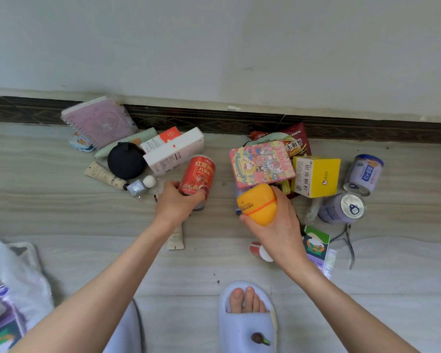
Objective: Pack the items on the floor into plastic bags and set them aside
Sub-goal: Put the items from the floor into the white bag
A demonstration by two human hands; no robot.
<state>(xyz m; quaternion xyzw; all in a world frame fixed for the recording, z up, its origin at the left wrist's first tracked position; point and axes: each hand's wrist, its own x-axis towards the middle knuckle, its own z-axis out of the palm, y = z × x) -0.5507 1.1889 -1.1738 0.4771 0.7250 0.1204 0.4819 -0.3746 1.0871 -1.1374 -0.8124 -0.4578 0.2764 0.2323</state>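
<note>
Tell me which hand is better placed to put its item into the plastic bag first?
Probably the left hand: it grips the red can, and the plastic bag lies at its side. The right hand holds the yellow container farther away.

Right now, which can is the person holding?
The red can, gripped by the left hand. The two purple cans lie untouched on the floor at the right.

home floor (87,220), slippered foot (247,314)

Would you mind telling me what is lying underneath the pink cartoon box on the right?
The pink cartoon box lies on a red snack bag, whose top sticks out behind it. A yellow box sits beside it. Whatever else is beneath stays covered.
</note>
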